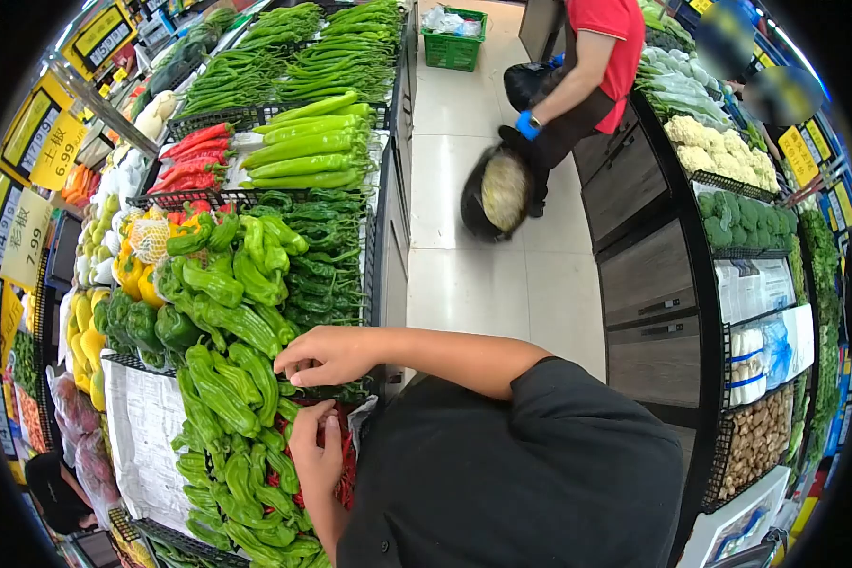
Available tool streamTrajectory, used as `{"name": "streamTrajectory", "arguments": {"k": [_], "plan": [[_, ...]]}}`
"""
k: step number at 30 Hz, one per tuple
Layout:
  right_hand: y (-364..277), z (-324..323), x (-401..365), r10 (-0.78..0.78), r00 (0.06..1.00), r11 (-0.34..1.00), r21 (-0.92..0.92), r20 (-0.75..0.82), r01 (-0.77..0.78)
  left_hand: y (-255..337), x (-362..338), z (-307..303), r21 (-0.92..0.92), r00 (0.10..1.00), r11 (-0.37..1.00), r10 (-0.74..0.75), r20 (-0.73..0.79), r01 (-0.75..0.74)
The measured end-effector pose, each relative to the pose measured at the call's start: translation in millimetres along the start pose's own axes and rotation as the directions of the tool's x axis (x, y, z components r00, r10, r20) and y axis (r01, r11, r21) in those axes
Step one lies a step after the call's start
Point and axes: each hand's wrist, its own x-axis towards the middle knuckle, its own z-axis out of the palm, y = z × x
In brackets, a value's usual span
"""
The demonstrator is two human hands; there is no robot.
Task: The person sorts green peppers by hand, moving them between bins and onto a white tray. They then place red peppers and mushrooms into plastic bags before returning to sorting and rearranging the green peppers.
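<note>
Long green peppers (222,388) lie heaped along the display in front of me, with more of them (246,497) further down. My right hand (329,354) rests at the near edge of the heap, its fingers loosely bent and apart, the tips at a pepper; no pepper is in its grasp. Just below it is my left hand (314,447), fingers and thumb apart, over the peppers' edge and holding nothing I can see. Thin red chillies (348,473) show beside it, partly hidden by my forearm.
White paper (147,440) lines a tray beyond the heap. Dark green peppers (324,275) and red peppers (197,156) lie further along. A co-worker in a red shirt (625,43) and blue gloves handles a blurred dark container (473,194) in the aisle. A green basket (452,52) stands behind.
</note>
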Motion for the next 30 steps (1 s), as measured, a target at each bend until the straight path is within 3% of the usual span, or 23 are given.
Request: {"name": "streamTrajectory", "arguments": {"k": [10, 15, 17, 21, 24, 25, 27, 29, 30], "plan": [[4.5, -41.1, -42.8, 0.075, 0.997, 0.994, -0.080, -0.024, -0.077, 8.8, 26.3, 21.6, -0.041, 1.000, 0.999, 0.012, -0.013, -0.012], [22.1, -113.0, -49.8, 0.107, 0.992, 0.989, -0.098, -0.065, -0.113, 17.1, 59.6, 43.6, -0.076, 0.999, 0.997, 0.004, -0.042, -0.007], [33.6, -157.4, -50.5, 0.073, 0.985, 0.986, -0.134, -0.157, -0.095, 21.2, 82.7, 60.4, -0.093, 0.998, 0.995, 0.022, -0.058, -0.027], [54.7, -272.3, -58.8, 0.154, 0.948, 0.986, -0.023, -0.280, -0.166, 37.4, 151.9, 100.5, -0.098, 0.998, 0.995, 0.020, -0.060, -0.026], [103.7, -383.3, -68.3, 0.115, 0.916, 0.993, 0.041, -0.385, -0.108, 52.8, 222.8, 144.9, -0.114, 0.998, 0.993, 0.014, -0.059, -0.021], [118.4, -423.6, -70.8, 0.099, 0.884, 0.995, 0.055, -0.457, -0.083, 62.4, 247.7, 160.1, -0.147, 0.999, 0.989, 0.013, -0.051, -0.020], [132.4, -502.5, -72.7, 0.147, 0.787, 0.984, 0.010, -0.600, -0.176, 84.5, 297.4, 184.3, -0.204, 1.000, 0.979, 0.007, -0.022, -0.011], [114.8, -567.5, -70.5, 0.290, 0.666, 0.957, 0.194, -0.687, -0.216, 100.1, 341.6, 206.2, -0.187, 0.998, 0.982, 0.050, 0.045, -0.040], [119.8, -600.6, -70.8, 0.298, 0.634, 0.953, 0.184, -0.714, -0.240, 108.3, 363.0, 216.0, -0.188, 0.995, 0.981, 0.070, 0.076, -0.054]]}}
